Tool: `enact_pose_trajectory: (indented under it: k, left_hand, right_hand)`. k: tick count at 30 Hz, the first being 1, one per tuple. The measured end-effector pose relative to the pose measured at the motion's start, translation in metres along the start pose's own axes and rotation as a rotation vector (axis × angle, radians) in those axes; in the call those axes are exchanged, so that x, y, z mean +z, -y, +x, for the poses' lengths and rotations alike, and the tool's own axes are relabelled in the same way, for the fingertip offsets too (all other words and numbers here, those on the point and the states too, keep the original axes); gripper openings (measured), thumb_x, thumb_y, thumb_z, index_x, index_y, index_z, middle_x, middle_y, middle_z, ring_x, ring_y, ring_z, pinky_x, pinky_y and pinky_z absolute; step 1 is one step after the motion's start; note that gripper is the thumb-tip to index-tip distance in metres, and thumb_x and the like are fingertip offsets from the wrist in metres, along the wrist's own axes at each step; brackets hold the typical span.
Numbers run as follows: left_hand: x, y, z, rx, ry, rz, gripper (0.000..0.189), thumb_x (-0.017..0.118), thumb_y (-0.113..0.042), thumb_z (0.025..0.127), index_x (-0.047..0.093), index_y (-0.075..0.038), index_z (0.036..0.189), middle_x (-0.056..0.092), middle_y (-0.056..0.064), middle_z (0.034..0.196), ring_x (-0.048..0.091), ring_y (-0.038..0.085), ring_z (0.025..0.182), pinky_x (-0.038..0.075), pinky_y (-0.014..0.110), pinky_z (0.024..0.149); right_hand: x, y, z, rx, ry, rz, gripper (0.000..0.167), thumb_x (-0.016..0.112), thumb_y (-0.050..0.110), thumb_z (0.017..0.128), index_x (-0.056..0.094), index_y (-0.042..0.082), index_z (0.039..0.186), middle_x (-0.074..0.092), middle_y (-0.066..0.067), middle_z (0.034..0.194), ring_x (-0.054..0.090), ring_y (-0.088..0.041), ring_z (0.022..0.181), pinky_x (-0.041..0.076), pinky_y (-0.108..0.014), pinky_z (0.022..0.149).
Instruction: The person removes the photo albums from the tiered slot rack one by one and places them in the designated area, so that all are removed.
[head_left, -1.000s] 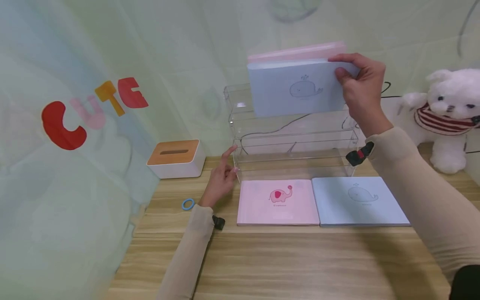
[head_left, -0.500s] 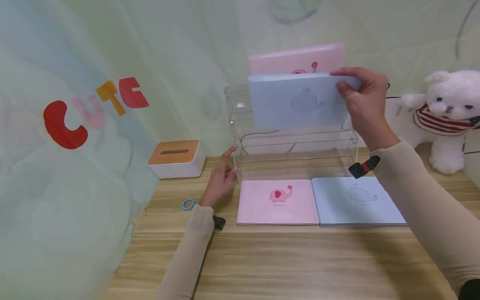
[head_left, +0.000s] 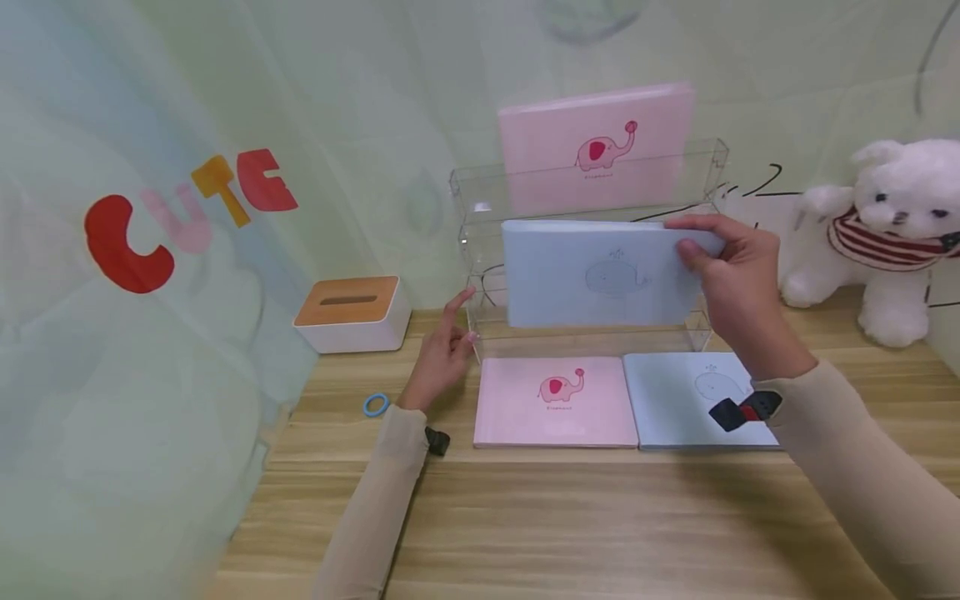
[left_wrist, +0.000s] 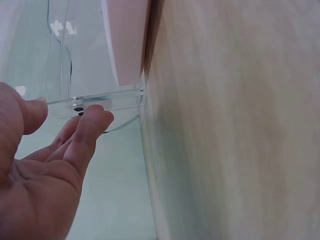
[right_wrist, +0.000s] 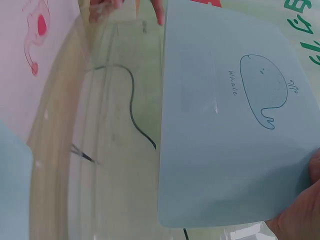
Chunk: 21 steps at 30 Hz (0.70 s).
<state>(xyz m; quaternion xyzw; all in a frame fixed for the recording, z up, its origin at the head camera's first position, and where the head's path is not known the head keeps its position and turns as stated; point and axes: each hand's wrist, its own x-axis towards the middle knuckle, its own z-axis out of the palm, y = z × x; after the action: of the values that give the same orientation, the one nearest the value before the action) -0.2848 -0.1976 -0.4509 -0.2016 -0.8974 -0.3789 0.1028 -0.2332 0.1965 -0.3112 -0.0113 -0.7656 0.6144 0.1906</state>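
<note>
My right hand [head_left: 738,279] pinches the right end of a pale blue book [head_left: 592,287] with a whale drawn on its cover, thumb in front. The book hangs upright over the middle of a clear tiered acrylic rack [head_left: 592,343]. In the right wrist view its cover [right_wrist: 215,145] reads "Whale". A pink elephant book [head_left: 540,179] stands in the rack's top tier. My left hand [head_left: 437,362] touches the rack's left side; in the left wrist view its fingers [left_wrist: 87,130] are extended against the clear side panel [left_wrist: 120,100].
Before the rack lie another pink elephant book [head_left: 555,425] and another blue whale book [head_left: 675,417], flat and side by side. At left are a tissue box [head_left: 348,337] with a wooden lid and a blue ring [head_left: 367,412]. A white plush bear [head_left: 896,321] sits at right.
My right hand has lowered the blue whale book from above the rack's top tier to its middle. This uncovers the pink book behind. My left hand has stayed at the rack's side.
</note>
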Motion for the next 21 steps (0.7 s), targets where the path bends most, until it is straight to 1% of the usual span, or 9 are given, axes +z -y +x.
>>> enact_pose_trajectory:
  k: [2,5,7,9,11,13,15,18,21]
  left_hand:
    - [0.0,0.0,0.0,0.001,0.001,0.0,0.075,0.059,-0.008,0.109,0.025,-0.041,0.168,0.069,0.012,0.081,0.04,0.011,0.058,0.04,0.027,0.06]
    - [0.0,0.0,0.001,-0.001,-0.001,0.001,0.076,0.06,-0.007,0.109,0.025,-0.04,0.168,0.07,0.012,0.082,0.041,0.01,0.059,0.041,0.027,0.061]
    - [0.0,0.0,0.001,-0.002,-0.003,0.007,0.076,0.06,-0.007,0.109,0.026,-0.039,0.168,0.07,0.012,0.082,0.041,0.01,0.059,0.042,0.028,0.061]
    - [0.0,-0.001,0.001,-0.004,-0.004,0.014,0.075,0.06,-0.007,0.109,0.026,-0.039,0.168,0.07,0.012,0.082,0.042,0.01,0.059,0.042,0.028,0.062]
    - [0.0,-0.001,0.001,-0.006,-0.003,0.017,0.075,0.06,-0.007,0.109,0.026,-0.039,0.167,0.07,0.012,0.082,0.042,0.011,0.059,0.043,0.029,0.063]
    - [-0.001,-0.002,0.001,-0.015,-0.001,0.011,0.075,0.06,-0.007,0.109,0.026,-0.04,0.167,0.072,0.012,0.084,0.044,0.012,0.06,0.044,0.03,0.064]
    - [0.0,-0.002,0.001,-0.029,0.003,0.006,0.076,0.06,-0.008,0.109,0.025,-0.043,0.167,0.073,0.012,0.087,0.046,0.012,0.061,0.045,0.03,0.066]
    - [0.0,-0.002,0.0,-0.051,0.009,0.002,0.077,0.059,-0.009,0.109,0.024,-0.048,0.166,0.075,0.013,0.091,0.048,0.013,0.063,0.047,0.031,0.068]
    - [0.001,-0.003,0.0,-0.058,0.012,0.004,0.078,0.058,-0.01,0.11,0.023,-0.05,0.166,0.075,0.014,0.092,0.049,0.015,0.064,0.047,0.034,0.068]
  right_hand:
    - [-0.001,-0.002,-0.007,0.001,0.009,0.0,0.03,0.068,0.01,0.105,0.078,0.017,0.132,0.073,0.008,0.134,0.067,-0.012,0.117,0.054,-0.054,0.113]
    - [-0.003,-0.005,-0.018,0.012,0.029,0.027,0.03,0.068,0.008,0.105,0.077,0.013,0.133,0.071,0.008,0.132,0.067,-0.012,0.117,0.051,-0.058,0.113]
    - [-0.005,-0.008,-0.024,0.032,0.047,0.027,0.03,0.067,0.01,0.106,0.076,0.014,0.134,0.071,0.008,0.133,0.066,-0.012,0.118,0.048,-0.064,0.115]
    - [-0.006,-0.011,-0.03,0.065,0.064,0.035,0.031,0.066,0.012,0.107,0.074,0.015,0.137,0.069,0.008,0.136,0.065,-0.014,0.121,0.045,-0.067,0.118]
    - [-0.007,-0.014,-0.035,0.094,0.074,0.042,0.032,0.066,0.013,0.107,0.073,0.015,0.138,0.068,0.007,0.139,0.064,-0.015,0.123,0.044,-0.068,0.119]
    - [-0.007,-0.017,-0.04,0.113,0.08,0.034,0.033,0.066,0.014,0.107,0.073,0.014,0.139,0.067,0.008,0.139,0.064,-0.014,0.123,0.045,-0.067,0.118]
    - [-0.006,-0.021,-0.045,0.12,0.088,0.021,0.032,0.066,0.013,0.107,0.073,0.013,0.138,0.068,0.01,0.137,0.064,-0.012,0.12,0.049,-0.062,0.116]
    - [-0.006,-0.027,-0.053,0.11,0.103,-0.001,0.031,0.066,0.009,0.106,0.073,0.01,0.136,0.069,0.015,0.131,0.066,-0.007,0.114,0.058,-0.04,0.106]
    - [-0.006,-0.034,-0.061,0.124,0.127,0.051,0.03,0.066,0.004,0.105,0.075,0.009,0.134,0.068,0.017,0.128,0.065,-0.005,0.112,0.056,-0.02,0.094]
